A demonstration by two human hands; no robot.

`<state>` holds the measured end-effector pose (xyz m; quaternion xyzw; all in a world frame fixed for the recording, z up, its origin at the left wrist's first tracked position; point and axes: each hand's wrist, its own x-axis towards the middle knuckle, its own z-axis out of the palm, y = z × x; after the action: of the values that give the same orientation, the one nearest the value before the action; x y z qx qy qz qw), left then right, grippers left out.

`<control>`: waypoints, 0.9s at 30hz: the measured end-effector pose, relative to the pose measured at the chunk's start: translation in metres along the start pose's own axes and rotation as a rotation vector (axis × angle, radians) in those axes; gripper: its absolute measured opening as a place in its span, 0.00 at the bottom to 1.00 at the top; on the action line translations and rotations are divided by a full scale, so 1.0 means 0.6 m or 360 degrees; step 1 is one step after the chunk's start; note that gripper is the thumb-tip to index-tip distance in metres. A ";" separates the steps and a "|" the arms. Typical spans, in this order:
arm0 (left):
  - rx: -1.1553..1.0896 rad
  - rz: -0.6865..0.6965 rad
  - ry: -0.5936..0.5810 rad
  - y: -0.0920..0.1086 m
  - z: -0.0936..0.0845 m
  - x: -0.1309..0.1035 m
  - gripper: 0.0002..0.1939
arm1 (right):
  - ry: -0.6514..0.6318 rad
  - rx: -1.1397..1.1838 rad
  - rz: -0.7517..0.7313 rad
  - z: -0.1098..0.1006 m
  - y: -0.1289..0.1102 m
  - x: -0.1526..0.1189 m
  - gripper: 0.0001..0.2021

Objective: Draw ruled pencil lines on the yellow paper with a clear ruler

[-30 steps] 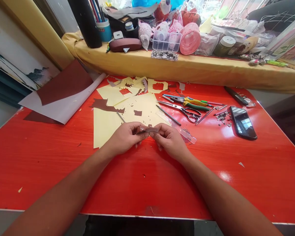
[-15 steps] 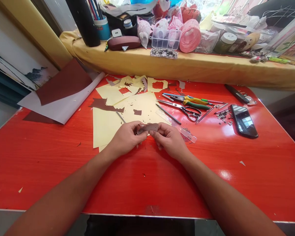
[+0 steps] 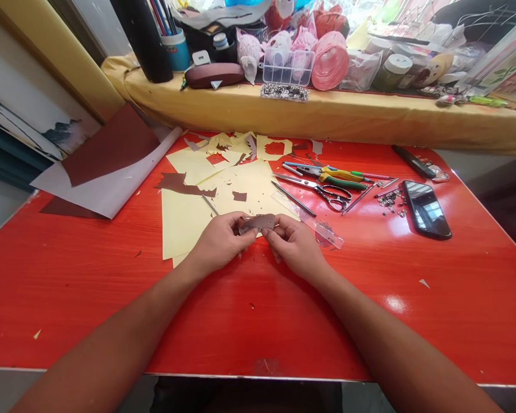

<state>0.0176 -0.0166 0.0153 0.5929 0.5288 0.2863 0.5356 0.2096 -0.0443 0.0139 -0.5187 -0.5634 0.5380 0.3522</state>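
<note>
Between my two hands, above the red table, is a small brown leather piece (image 3: 263, 221) with tiny holes along it. My left hand (image 3: 224, 240) pinches its left end between thumb and fingers. At the right end, my right hand (image 3: 293, 238) is closed on it too, thumb near the lower edge. A tiny metal snap part (image 3: 260, 229) shows at that edge between the two thumbs. The fingers behind the piece are mostly hidden. Just beyond my hands lie yellow paper sheets (image 3: 184, 221) and a brown leather scrap (image 3: 184, 184).
Scissors (image 3: 322, 189), yellow-green pliers (image 3: 337, 176), a clear ruler (image 3: 327, 234), loose metal snaps (image 3: 391, 201) and a phone (image 3: 426, 209) lie to the right. A brown leather sheet (image 3: 112, 143) is at the left. A cloth-covered ledge (image 3: 241, 112) crowded with supplies runs behind.
The leather piece has tilted so more of its flat face shows, and the tiny metal part at its lower edge is now visible. Both hands stay almost in place.
</note>
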 end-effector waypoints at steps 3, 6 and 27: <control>0.0037 0.0006 0.0002 -0.001 0.001 -0.001 0.12 | 0.0037 -0.0025 0.0006 0.003 0.004 0.001 0.07; 0.0070 0.0000 0.0006 -0.003 0.003 -0.002 0.12 | 0.0086 -0.0083 0.0003 0.005 0.009 0.003 0.04; 0.0063 0.0067 0.0057 -0.010 0.022 -0.002 0.11 | 0.0159 -0.0177 -0.0012 0.008 0.014 0.006 0.04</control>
<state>0.0274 -0.0231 0.0065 0.6090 0.5313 0.2975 0.5082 0.2061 -0.0432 0.0047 -0.5614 -0.5761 0.4781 0.3525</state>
